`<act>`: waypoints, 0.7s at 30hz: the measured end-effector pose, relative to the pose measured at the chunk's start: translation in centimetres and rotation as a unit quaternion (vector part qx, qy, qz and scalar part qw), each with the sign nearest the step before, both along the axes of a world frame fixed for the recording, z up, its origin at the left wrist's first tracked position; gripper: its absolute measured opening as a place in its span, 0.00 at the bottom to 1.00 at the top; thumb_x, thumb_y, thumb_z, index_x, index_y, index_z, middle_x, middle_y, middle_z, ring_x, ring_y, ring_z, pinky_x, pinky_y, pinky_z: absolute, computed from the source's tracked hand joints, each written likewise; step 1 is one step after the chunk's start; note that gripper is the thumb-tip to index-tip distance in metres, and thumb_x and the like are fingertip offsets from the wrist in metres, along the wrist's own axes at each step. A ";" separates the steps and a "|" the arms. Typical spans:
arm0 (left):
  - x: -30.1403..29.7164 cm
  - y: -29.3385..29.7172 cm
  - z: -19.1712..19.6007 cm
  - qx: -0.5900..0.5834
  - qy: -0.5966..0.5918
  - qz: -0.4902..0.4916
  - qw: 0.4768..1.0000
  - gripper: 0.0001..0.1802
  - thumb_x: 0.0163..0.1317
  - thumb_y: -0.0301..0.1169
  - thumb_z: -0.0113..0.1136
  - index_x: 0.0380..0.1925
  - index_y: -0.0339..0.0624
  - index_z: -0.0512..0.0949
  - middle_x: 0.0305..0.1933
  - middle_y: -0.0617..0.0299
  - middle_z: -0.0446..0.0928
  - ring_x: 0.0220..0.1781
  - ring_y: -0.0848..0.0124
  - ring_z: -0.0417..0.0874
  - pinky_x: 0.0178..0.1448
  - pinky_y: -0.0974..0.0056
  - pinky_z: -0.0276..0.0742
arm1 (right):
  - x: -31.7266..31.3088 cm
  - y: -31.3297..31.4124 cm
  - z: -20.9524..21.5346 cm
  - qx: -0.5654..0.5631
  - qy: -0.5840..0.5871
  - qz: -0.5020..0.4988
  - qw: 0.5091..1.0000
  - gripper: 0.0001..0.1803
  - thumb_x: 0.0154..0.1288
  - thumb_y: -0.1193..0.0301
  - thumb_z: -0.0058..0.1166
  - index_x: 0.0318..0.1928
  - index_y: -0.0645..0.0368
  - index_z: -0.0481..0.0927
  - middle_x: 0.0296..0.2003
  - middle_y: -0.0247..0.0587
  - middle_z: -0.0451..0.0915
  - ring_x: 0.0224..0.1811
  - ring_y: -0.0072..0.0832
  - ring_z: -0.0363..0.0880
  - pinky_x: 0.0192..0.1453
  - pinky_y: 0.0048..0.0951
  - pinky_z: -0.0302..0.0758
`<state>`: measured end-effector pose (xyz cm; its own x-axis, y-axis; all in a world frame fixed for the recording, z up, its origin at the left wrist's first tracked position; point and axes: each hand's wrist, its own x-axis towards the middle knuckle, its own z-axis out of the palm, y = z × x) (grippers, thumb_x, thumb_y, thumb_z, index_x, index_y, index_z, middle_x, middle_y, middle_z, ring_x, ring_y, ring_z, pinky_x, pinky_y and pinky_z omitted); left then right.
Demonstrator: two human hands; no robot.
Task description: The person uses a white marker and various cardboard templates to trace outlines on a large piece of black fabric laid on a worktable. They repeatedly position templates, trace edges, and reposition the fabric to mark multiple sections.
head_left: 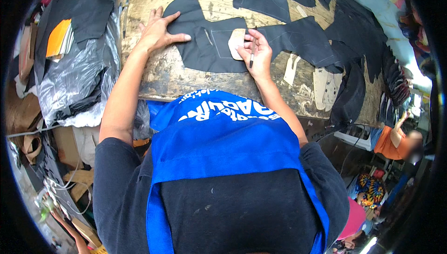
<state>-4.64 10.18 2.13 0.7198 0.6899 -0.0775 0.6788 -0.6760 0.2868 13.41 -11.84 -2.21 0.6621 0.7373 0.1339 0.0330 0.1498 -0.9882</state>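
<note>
A piece of black fabric [205, 58] with an irregular outline and pale drawn lines lies on the worn wooden table. My left hand [158, 34] rests with its fingers spread, thumb and fingertips on the fabric's left edge. In my right hand [259, 54] a dark pen [252, 59] is held upright between the fingers. The thumb of that hand also touches a small off-white template [235, 44] with a rounded outline, lying over the fabric; its right side is partly covered by my fingers.
More black fabric pieces [302, 39] spread to the right and far side. Pale cut templates [321, 88] lie on the table [158, 84] near its right front. At left are a clear plastic bag [70, 77] and an orange-covered notebook [58, 37]. People [390, 142] are at the far right.
</note>
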 end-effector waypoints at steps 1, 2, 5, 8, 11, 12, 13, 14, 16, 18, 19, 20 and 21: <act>0.5 0.3 0.1 -0.012 -0.018 0.022 1.000 0.46 0.31 0.60 0.71 0.55 0.60 0.74 0.68 0.43 0.56 0.72 0.52 0.52 0.65 0.31 0.47 | 0.4 -0.7 0.1 0.009 0.014 -0.002 1.000 0.31 0.49 0.87 0.60 0.55 0.69 0.64 0.42 0.43 0.74 0.37 0.23 0.78 0.41 0.22 0.78; 0.8 0.6 0.1 -0.010 -0.039 0.021 0.999 0.41 0.33 0.57 0.72 0.51 0.57 0.76 0.64 0.43 0.60 0.68 0.53 0.58 0.63 0.38 0.52 | 0.8 -1.2 0.1 -0.005 0.009 -0.011 1.000 0.31 0.49 0.87 0.60 0.55 0.69 0.64 0.42 0.43 0.74 0.38 0.23 0.78 0.41 0.22 0.78; 1.2 1.5 -0.3 0.002 -0.093 0.030 0.995 0.26 0.39 0.45 0.74 0.40 0.47 0.82 0.53 0.45 0.74 0.56 0.56 0.74 0.58 0.59 0.69 | 1.0 -2.2 0.2 -0.027 0.004 -0.017 0.999 0.29 0.49 0.87 0.60 0.54 0.69 0.65 0.41 0.42 0.74 0.38 0.23 0.77 0.41 0.22 0.78; 1.3 2.7 -1.1 -0.159 -0.140 0.055 0.976 0.26 0.37 0.39 0.76 0.37 0.40 0.81 0.50 0.48 0.77 0.51 0.62 0.78 0.52 0.60 0.73 | 0.9 -2.4 0.3 -0.023 0.008 -0.002 1.000 0.28 0.49 0.86 0.62 0.52 0.69 0.67 0.39 0.40 0.74 0.37 0.21 0.76 0.41 0.21 0.76; 1.5 4.0 -1.4 -0.170 -0.155 0.053 0.972 0.31 0.34 0.40 0.78 0.41 0.38 0.80 0.45 0.51 0.80 0.47 0.63 0.80 0.50 0.62 0.74 | 0.8 -2.2 0.3 -0.008 0.010 0.010 1.000 0.28 0.49 0.84 0.63 0.52 0.69 0.68 0.37 0.38 0.75 0.37 0.20 0.76 0.42 0.20 0.76; 1.8 4.4 -1.4 -0.146 -0.159 0.058 0.975 0.33 0.33 0.42 0.78 0.42 0.39 0.80 0.43 0.51 0.80 0.46 0.63 0.81 0.51 0.61 0.74 | 0.8 -2.2 0.2 -0.009 0.012 0.010 1.000 0.28 0.49 0.84 0.63 0.52 0.69 0.68 0.37 0.38 0.75 0.37 0.19 0.76 0.42 0.19 0.76; 2.1 4.7 -1.3 -0.122 -0.163 0.063 0.977 0.35 0.31 0.44 0.78 0.42 0.41 0.80 0.41 0.51 0.81 0.45 0.62 0.82 0.51 0.61 0.74 | 0.9 -2.2 0.2 -0.008 0.013 0.010 1.000 0.27 0.49 0.84 0.63 0.52 0.68 0.69 0.36 0.37 0.75 0.37 0.18 0.76 0.42 0.19 0.75; 2.5 5.0 -1.2 -0.139 -0.146 0.086 0.976 0.40 0.29 0.46 0.78 0.45 0.37 0.78 0.45 0.47 0.79 0.49 0.61 0.80 0.54 0.62 0.73 | 0.9 -2.2 0.1 -0.012 0.007 0.007 1.000 0.27 0.49 0.84 0.64 0.51 0.68 0.69 0.36 0.37 0.75 0.37 0.18 0.75 0.42 0.19 0.75; 3.2 5.2 -1.0 -0.094 -0.081 0.091 0.988 0.40 0.30 0.46 0.78 0.46 0.35 0.78 0.46 0.47 0.79 0.50 0.60 0.80 0.54 0.62 0.73 | 0.9 -2.2 0.1 -0.019 -0.005 0.002 1.000 0.26 0.49 0.83 0.64 0.50 0.68 0.70 0.36 0.36 0.76 0.37 0.17 0.75 0.42 0.19 0.75; 3.7 5.2 -1.0 -0.073 -0.061 0.087 0.992 0.35 0.32 0.45 0.77 0.42 0.36 0.80 0.42 0.48 0.80 0.46 0.60 0.81 0.53 0.62 0.74 | 0.8 -2.2 0.1 -0.023 -0.012 -0.003 1.000 0.26 0.49 0.83 0.64 0.50 0.69 0.71 0.36 0.35 0.76 0.36 0.17 0.75 0.42 0.18 0.75; 3.8 5.2 -1.0 -0.095 -0.063 0.076 0.991 0.31 0.34 0.44 0.76 0.39 0.38 0.81 0.39 0.49 0.81 0.44 0.60 0.82 0.51 0.62 0.74 | 0.7 -2.2 0.2 -0.026 -0.016 -0.005 1.000 0.25 0.48 0.83 0.64 0.49 0.69 0.71 0.36 0.35 0.76 0.36 0.16 0.75 0.42 0.18 0.75; 3.8 5.2 -1.0 -0.116 -0.062 0.067 0.989 0.28 0.36 0.44 0.75 0.37 0.40 0.82 0.36 0.50 0.81 0.42 0.60 0.82 0.50 0.61 0.75 | 0.7 -2.2 0.3 -0.027 -0.023 -0.006 0.999 0.25 0.49 0.83 0.64 0.49 0.68 0.71 0.36 0.35 0.76 0.36 0.16 0.75 0.42 0.18 0.75; 3.7 5.3 -1.1 -0.134 -0.051 0.067 0.987 0.24 0.38 0.43 0.75 0.34 0.42 0.82 0.34 0.52 0.82 0.40 0.60 0.82 0.48 0.61 0.75 | 0.6 -2.2 0.3 -0.028 -0.030 -0.007 0.999 0.25 0.49 0.83 0.64 0.49 0.68 0.71 0.36 0.35 0.76 0.36 0.17 0.75 0.42 0.19 0.75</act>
